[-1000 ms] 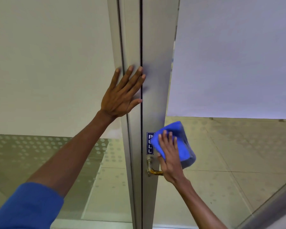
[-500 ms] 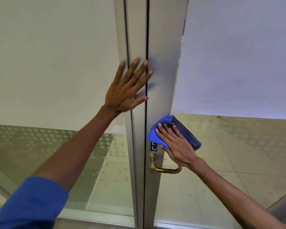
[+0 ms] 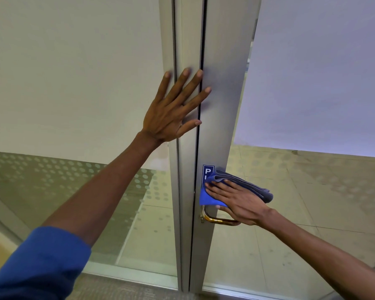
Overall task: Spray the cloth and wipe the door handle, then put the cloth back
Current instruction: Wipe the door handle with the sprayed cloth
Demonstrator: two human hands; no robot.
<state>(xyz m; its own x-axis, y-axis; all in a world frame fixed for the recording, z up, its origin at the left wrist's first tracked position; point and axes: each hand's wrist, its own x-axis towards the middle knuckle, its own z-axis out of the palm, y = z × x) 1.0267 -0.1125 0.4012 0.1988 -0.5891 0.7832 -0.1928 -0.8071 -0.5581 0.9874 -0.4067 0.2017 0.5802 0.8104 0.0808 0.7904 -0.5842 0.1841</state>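
A folded blue cloth (image 3: pixel 206 197) is pressed against the grey metal door frame (image 3: pixel 217 131), just above the brass door handle (image 3: pixel 217 220). My right hand (image 3: pixel 238 201) lies flat on the cloth, fingers pointing left, thumb curled under it near the handle. The cloth covers the lower part of a blue PULL sticker (image 3: pixel 207 171). My left hand (image 3: pixel 173 109) is spread flat on the frame higher up, fingers apart, holding nothing. No spray bottle is in view.
Frosted glass panels (image 3: pixel 74 72) flank the frame left and right, with a dotted band lower down. Through the clear glass a tiled floor (image 3: pixel 290 191) shows. A strip of carpet (image 3: pixel 128 289) runs along the door's bottom edge.
My right hand slid the cloth up the frame over the sticker, then back down toward the handle. The left hand stayed flat on the frame. The view tilted slightly.
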